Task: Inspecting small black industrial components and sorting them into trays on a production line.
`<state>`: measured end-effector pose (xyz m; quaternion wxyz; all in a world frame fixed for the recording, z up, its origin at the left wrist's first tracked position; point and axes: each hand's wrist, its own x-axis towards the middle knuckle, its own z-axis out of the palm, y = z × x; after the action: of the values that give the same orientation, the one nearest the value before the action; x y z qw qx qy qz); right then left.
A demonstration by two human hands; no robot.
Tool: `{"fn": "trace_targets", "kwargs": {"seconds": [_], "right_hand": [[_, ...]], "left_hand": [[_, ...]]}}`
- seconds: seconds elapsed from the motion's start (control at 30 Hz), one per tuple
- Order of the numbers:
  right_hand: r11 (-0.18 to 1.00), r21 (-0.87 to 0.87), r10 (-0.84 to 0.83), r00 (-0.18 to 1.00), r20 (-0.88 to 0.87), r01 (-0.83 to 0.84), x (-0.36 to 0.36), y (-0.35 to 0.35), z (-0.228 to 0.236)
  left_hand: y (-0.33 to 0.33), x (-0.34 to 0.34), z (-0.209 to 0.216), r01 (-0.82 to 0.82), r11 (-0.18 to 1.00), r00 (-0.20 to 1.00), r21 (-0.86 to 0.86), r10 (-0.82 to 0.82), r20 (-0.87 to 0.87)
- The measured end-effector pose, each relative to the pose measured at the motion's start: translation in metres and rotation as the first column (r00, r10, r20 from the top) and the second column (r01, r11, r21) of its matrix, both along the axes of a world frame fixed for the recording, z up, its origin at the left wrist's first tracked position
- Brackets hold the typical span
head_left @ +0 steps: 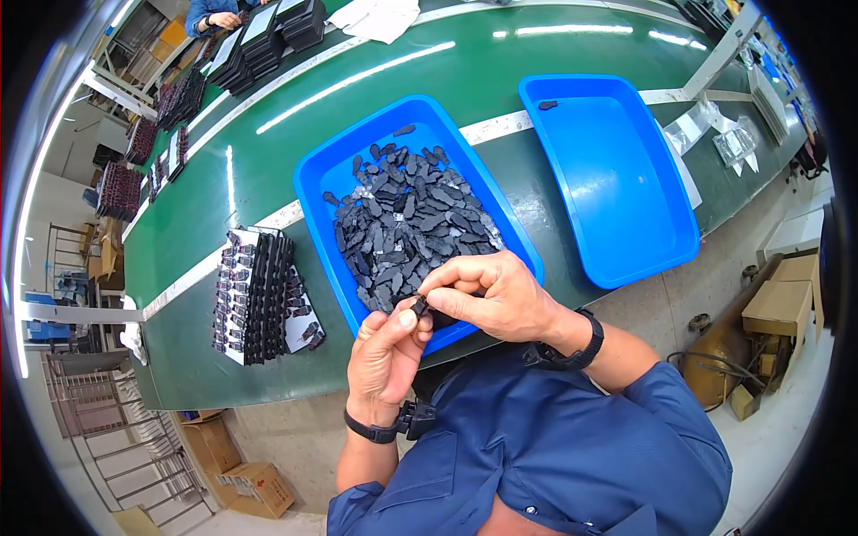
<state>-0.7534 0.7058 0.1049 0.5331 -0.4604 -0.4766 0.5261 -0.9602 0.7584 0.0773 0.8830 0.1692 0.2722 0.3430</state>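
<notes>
Over the near edge of a blue tray, my two hands meet at a small black part. My left hand pinches it between thumb and fingers. From the right, my right hand is closed with thumb and forefinger against its upper end; the fingers hide much of the part. Beneath and beyond my hands, a heap of small flat black pieces fills most of the tray. Some clear bits lie among them.
To the right stands a second blue tray with one black piece in its far corner. Racked black parts on white boards stand at the left. Across the green table, another person's hand is beside stacked black trays.
</notes>
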Motion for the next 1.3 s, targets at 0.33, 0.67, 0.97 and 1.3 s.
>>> {"fn": "trace_targets", "kwargs": {"seconds": [0.33,0.67,0.97,1.3], "right_hand": [[1.000,-0.027,-0.003,0.995,-0.102,0.001,-0.002,0.001,-0.001],[0.993,-0.101,-0.054,0.999,-0.004,0.053,-0.011,-0.003,0.000],[0.992,-0.104,-0.067,0.998,0.006,0.068,-0.014,-0.004,0.004],[0.998,-0.053,-0.040,0.999,0.017,0.041,-0.012,-0.007,0.000]], "left_hand": [[-0.001,-0.001,-0.002,-0.014,1.000,1.000,0.022,0.014,-0.005],[-0.011,0.013,0.003,-0.246,0.907,0.947,0.342,0.300,-0.114],[-0.015,0.013,0.008,-0.220,0.823,0.908,0.524,0.369,-0.198],[-0.020,0.013,0.009,-0.169,0.708,0.874,0.686,0.429,-0.228]]}}
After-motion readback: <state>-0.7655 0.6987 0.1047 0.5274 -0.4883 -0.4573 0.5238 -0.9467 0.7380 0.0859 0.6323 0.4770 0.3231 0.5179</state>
